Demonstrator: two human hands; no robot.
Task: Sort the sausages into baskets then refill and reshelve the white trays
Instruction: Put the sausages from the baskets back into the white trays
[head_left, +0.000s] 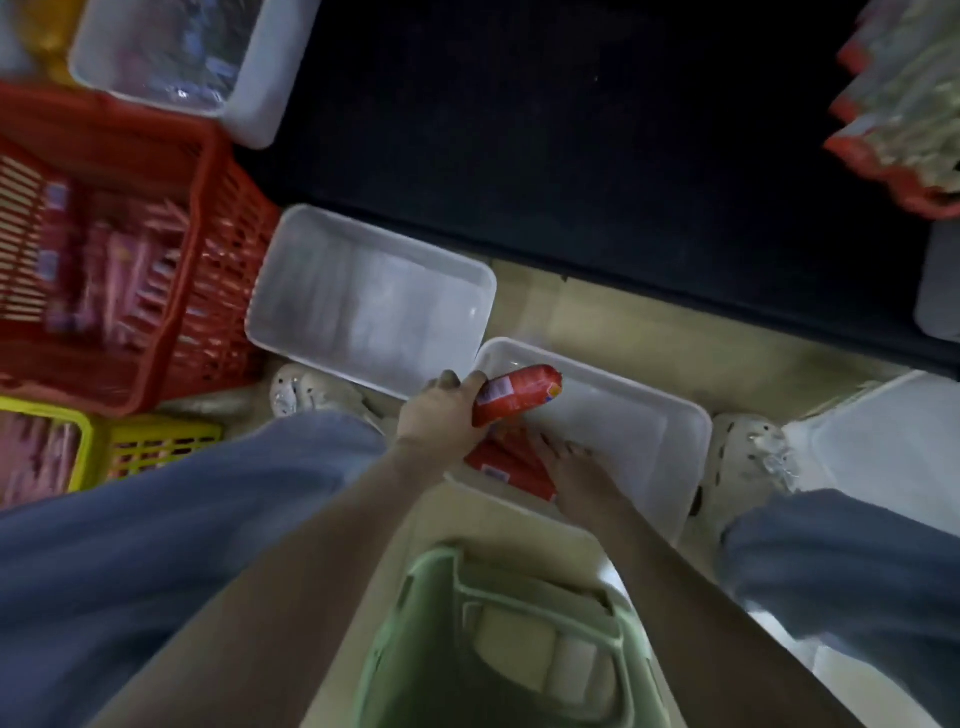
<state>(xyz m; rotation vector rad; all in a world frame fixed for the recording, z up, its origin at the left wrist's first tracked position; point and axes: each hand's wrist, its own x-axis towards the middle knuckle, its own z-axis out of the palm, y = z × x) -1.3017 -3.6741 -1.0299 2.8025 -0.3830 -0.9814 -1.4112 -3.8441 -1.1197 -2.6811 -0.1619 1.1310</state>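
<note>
Your right hand (576, 480) covers part of the sausage packs (501, 460). The red basket (223, 228) is cut off at the left edge, its contents blurred.

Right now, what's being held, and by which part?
The left hand grips a red sausage by its labelled end; the right hand only touches red packs.

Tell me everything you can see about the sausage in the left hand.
The sausage is a short, plump chub in shiny red plastic casing with a pale label, its print too blurred to read. The left hand grips its near end, holding it tilted over the white tray, far end pointing up and right. Nothing else visibly touches it.
</note>
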